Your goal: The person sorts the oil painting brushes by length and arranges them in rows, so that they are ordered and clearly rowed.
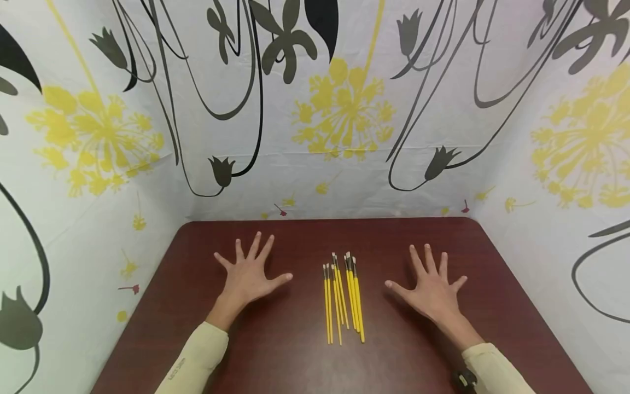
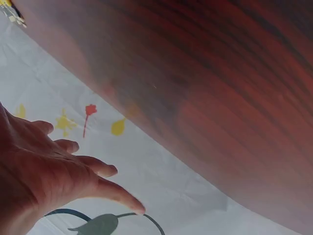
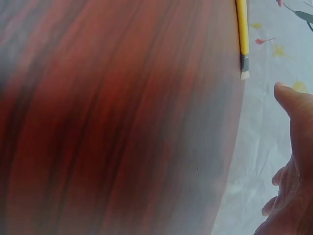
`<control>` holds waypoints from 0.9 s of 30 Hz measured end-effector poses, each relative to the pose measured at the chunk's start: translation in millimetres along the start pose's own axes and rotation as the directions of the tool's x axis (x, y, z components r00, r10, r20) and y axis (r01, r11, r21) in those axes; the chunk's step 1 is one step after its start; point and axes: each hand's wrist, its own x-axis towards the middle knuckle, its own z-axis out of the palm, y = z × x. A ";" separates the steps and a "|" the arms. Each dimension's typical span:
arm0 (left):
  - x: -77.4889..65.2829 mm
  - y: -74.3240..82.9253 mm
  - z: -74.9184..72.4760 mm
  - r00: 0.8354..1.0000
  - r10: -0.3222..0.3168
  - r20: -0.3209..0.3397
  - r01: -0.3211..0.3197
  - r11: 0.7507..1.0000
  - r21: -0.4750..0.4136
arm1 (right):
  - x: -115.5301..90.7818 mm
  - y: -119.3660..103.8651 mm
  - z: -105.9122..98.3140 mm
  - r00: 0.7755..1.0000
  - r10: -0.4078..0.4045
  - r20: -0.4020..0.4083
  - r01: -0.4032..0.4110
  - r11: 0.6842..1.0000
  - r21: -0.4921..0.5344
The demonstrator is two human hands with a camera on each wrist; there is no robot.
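Left hand (image 1: 249, 277) at nine o'clock from the paintbrushes (image 1: 342, 296), right hand (image 1: 433, 291) at three, fingers splayed, empty; I'd pinch mid-handle.

Head view from above, facing forward and down across a red-brown wood-grained table (image 1: 285, 364) to white floral-printed cloth (image 1: 305, 126), tilted wrist views nearer, past the bare left hand (image 2: 51, 171) and bare right hand (image 3: 301, 161), a slim yellow-handled paintbrush (image 3: 242, 29) shared by head and right wrist views

Brushes (image 1: 342, 298) on tbl (image 1: 295, 355), btwn L hand (image 1: 248, 278) & R hand (image 1: 434, 294), w/ backdrop (image 1: 275, 180) behind tbl.
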 end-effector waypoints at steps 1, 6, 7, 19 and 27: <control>0.4 1.9 0.5 1.000 0.002 0.001 -0.002 1.000 -0.006 | 0.1 -1.8 -0.1 1.000 -0.004 0.006 0.004 1.000 0.005; 1.1 12.1 3.5 1.000 0.008 0.014 -0.008 1.000 0.003 | 0.8 -11.8 -0.4 0.999 -0.025 0.025 0.024 0.999 0.022; 1.0 14.2 4.2 1.000 0.014 0.012 -0.014 1.000 0.003 | 0.9 -13.8 -0.2 0.999 -0.030 0.026 0.029 0.999 0.020; -2.4 38.6 10.5 0.995 0.095 0.007 -0.095 0.995 0.011 | 0.4 -40.6 6.1 0.993 -0.107 0.055 0.105 0.994 0.032; -4.3 58.6 17.4 0.992 0.128 0.017 -0.129 0.991 0.036 | -3.2 -58.2 15.5 0.987 -0.147 0.071 0.145 0.989 0.029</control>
